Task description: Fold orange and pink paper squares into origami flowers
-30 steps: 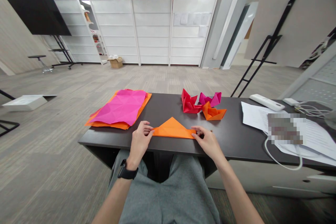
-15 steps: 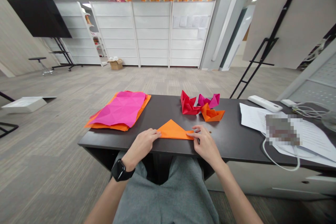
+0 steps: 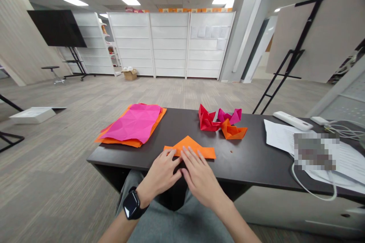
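A sheet of orange origami paper (image 3: 188, 143), folded to a peak with a flat strip along its lower edge, lies at the desk's front edge. My left hand (image 3: 163, 171) rests its fingertips on the left part of the strip. Stretched flat, the fingers of my right hand (image 3: 199, 172) press on the strip's middle. The two hands are close together and hide part of the lower edge. Beyond them stand folded paper boats: a red one (image 3: 207, 119), a magenta one (image 3: 230, 116) and an orange one (image 3: 234, 131).
A stack of creased pink and orange paper sheets (image 3: 132, 123) lies on the left of the dark desk (image 3: 176, 121). To the right are printed papers (image 3: 281, 134), a white power strip (image 3: 292, 120), cables (image 3: 343, 130) and a blurred-out object (image 3: 313, 152).
My right hand has moved left from the paper's right end to its middle, now lying flat. My left hand is still at the left part. The view has tilted up slightly.
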### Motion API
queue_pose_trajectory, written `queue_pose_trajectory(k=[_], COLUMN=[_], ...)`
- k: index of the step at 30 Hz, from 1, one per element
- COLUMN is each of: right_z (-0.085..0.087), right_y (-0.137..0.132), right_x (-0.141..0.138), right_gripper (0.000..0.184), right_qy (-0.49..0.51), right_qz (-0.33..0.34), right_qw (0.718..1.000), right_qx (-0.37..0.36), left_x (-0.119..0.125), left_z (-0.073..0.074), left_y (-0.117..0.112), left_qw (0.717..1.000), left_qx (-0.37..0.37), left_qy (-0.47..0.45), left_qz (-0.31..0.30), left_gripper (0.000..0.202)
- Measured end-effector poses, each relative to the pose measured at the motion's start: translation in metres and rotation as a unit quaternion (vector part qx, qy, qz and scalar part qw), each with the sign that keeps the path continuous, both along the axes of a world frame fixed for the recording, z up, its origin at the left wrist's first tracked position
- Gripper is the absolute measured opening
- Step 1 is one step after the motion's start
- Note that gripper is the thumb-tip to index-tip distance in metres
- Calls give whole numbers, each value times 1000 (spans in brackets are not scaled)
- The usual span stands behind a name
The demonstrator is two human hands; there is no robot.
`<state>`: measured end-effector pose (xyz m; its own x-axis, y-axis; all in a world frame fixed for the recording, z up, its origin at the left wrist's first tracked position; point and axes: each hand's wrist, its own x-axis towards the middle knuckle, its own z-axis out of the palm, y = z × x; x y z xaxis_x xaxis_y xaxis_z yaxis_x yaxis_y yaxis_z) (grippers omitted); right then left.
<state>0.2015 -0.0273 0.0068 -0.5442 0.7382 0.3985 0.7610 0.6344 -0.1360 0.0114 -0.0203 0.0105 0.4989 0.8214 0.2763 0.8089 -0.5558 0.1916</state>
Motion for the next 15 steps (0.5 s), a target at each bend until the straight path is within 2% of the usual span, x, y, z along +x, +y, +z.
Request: queue_pose_trajectory(k=[3, 6, 10, 12, 15], right_z=[-11, -20, -23, -24, -24], right_y=[-3, -2, -4, -6, -6], right_x=[-7, 23, 73, 85, 86], right_gripper=[51, 51, 52, 53, 52], right_qy=[-16, -32, -30, -24, -16], right_qz=[-9, -36, -72, -74, -79], right_qw=[999, 999, 997, 997, 996], right_qx=[-27, -25, -24, -28, -29], left_x=[-2, -3, -2, -2, -12], left_z=[-2, -6, -10, -11, -12], left_y=[1, 2, 0, -1, -3], left_qw=[1000, 1000, 999, 999, 999], left_qx=[3, 13, 29, 35, 42], left_qy=[-2, -5, -11, -9, 5], left_qz=[2, 6, 11, 12, 6], left_gripper=[42, 46, 49, 52, 58])
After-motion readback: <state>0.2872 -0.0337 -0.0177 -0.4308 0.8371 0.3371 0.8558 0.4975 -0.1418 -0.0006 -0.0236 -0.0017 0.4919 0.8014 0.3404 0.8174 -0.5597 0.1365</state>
